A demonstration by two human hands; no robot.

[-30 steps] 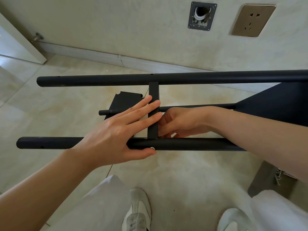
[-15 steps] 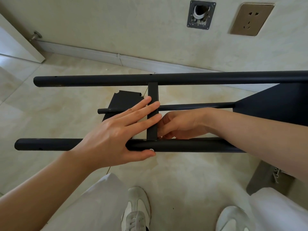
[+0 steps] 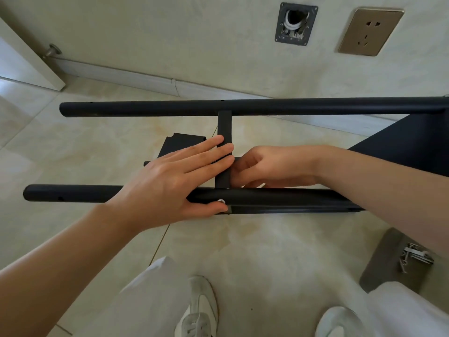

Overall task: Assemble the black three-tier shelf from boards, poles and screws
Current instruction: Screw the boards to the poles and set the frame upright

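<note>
Shelf frame lies on its side above the tiled floor (image 3: 73, 152). Far pole (image 3: 243, 107) runs 9 to 3 o'clock; near pole (image 3: 73, 192) runs parallel, closer to the person. Edge of a black board (image 3: 224, 127) spans between them at centre. A thinner pole (image 3: 148, 163) shows behind the hands.

Left hand (image 3: 167, 186): fingers straight, laid flat across the board edge, thumb pressing the near pole beside a silver screw (image 3: 221, 201). Grip loose, nothing clasped.

Right hand (image 3: 272, 166): fingers curled in behind the board at 3 o'clock of it; what the grip has hold of, cannot tell.

Another black board (image 3: 413, 144) at 3 o'clock. Loose screws (image 3: 413, 257) on a grey sheet (image 3: 388, 263) at 4 o'clock.
</note>
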